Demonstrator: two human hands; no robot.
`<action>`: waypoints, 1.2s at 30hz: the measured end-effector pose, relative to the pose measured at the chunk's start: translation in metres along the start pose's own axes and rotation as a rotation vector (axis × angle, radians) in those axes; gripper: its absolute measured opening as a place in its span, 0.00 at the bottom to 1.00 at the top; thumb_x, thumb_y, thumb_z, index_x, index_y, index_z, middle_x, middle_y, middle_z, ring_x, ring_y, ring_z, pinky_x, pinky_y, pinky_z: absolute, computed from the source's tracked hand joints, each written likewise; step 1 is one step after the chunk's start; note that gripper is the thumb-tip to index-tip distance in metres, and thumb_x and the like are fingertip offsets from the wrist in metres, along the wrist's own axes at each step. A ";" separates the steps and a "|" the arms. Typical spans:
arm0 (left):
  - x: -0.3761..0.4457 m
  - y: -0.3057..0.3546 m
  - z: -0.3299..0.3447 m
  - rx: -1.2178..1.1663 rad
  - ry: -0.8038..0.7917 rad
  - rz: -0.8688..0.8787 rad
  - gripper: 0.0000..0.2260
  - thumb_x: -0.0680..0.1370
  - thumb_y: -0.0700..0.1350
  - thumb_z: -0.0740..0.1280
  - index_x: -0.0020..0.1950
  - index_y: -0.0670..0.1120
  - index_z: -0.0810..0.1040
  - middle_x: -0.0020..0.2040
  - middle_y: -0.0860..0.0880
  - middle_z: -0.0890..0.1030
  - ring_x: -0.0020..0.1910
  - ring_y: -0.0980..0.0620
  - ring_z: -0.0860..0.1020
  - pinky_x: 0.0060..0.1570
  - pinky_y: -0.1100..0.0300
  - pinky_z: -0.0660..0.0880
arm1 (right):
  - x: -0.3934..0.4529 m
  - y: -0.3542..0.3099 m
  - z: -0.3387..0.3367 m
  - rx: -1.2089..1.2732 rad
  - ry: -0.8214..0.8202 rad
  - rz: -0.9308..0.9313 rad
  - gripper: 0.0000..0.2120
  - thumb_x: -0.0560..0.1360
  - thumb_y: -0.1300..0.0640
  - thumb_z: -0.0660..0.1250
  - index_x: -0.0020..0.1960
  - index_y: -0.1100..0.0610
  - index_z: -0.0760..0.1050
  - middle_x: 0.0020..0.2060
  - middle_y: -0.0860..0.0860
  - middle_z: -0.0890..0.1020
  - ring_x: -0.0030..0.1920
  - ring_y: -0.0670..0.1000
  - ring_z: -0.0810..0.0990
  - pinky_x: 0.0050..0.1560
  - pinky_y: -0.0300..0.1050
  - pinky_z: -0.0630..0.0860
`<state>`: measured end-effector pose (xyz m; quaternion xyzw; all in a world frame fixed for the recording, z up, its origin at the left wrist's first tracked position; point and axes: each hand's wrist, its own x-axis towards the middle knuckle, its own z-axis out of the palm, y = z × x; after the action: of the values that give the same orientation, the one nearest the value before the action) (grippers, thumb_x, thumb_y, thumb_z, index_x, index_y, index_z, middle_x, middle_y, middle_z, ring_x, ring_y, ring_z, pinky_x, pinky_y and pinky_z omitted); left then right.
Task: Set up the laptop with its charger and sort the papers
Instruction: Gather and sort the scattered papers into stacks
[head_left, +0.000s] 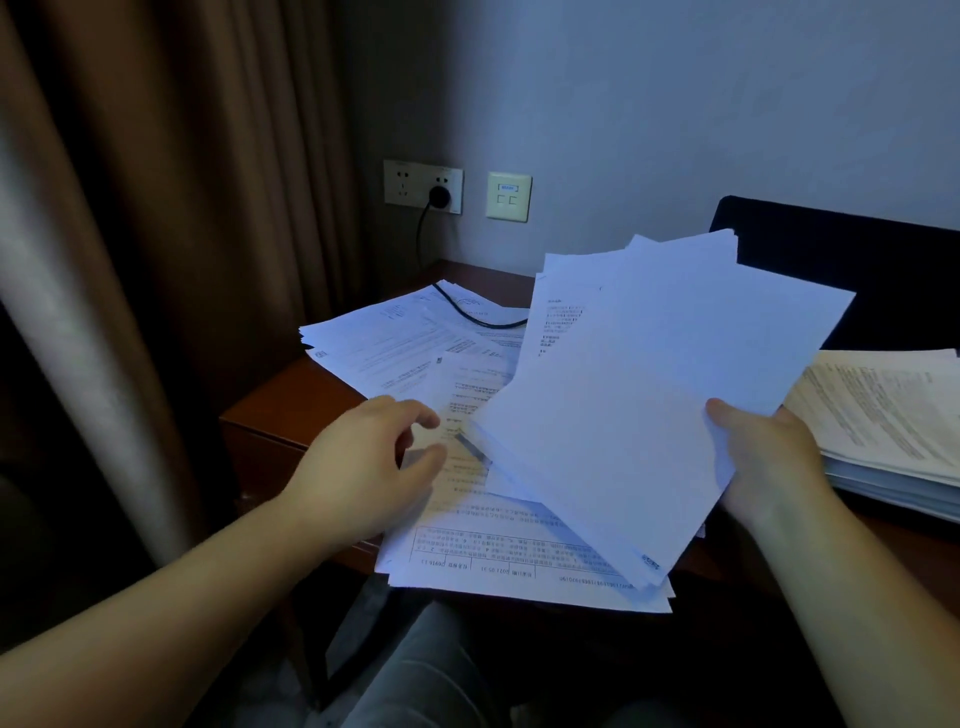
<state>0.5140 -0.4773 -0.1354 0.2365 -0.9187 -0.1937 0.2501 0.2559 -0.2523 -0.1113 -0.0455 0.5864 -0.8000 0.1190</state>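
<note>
My right hand (769, 457) grips a sheaf of white papers (623, 395) by its right edge, lifted and tilted above the desk. My left hand (374, 462) hovers with fingers apart over loose printed sheets (467, 551) spread on the wooden desk (291, 400). More scattered sheets (395, 338) lie toward the back left, with a black charger cable (467, 312) running across them. Its plug (439, 196) sits in the wall socket. A dark laptop screen (852, 270) stands open behind the held sheaf, mostly hidden.
A thick stack of printed papers (893, 415) rests at the desk's right. A brown curtain (156, 260) hangs at the left. A white network wall plate (509, 196) is beside the socket. My knees (431, 670) are below the desk's front edge.
</note>
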 end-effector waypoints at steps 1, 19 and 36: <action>-0.011 0.000 -0.001 0.016 0.001 -0.011 0.15 0.78 0.60 0.67 0.63 0.58 0.78 0.41 0.60 0.75 0.40 0.61 0.75 0.36 0.65 0.68 | 0.000 0.002 0.000 -0.009 0.002 0.003 0.13 0.79 0.70 0.66 0.51 0.53 0.80 0.52 0.49 0.85 0.48 0.50 0.85 0.49 0.47 0.79; -0.068 0.032 0.036 -1.539 0.309 -0.783 0.15 0.76 0.38 0.73 0.62 0.45 0.80 0.52 0.42 0.87 0.47 0.45 0.88 0.39 0.56 0.83 | -0.017 0.012 0.002 -0.070 0.000 0.008 0.14 0.79 0.67 0.68 0.63 0.56 0.79 0.56 0.51 0.84 0.54 0.56 0.83 0.57 0.55 0.78; 0.010 0.005 -0.022 -0.990 0.086 -0.581 0.11 0.81 0.39 0.70 0.57 0.56 0.81 0.50 0.53 0.88 0.45 0.50 0.88 0.43 0.47 0.85 | -0.013 -0.006 0.003 -0.085 -0.126 -0.026 0.13 0.81 0.68 0.64 0.63 0.57 0.78 0.54 0.47 0.84 0.52 0.47 0.83 0.56 0.46 0.77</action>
<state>0.5166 -0.4838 -0.1116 0.3415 -0.6051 -0.6515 0.3047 0.2682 -0.2505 -0.1034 -0.1081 0.6105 -0.7714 0.1431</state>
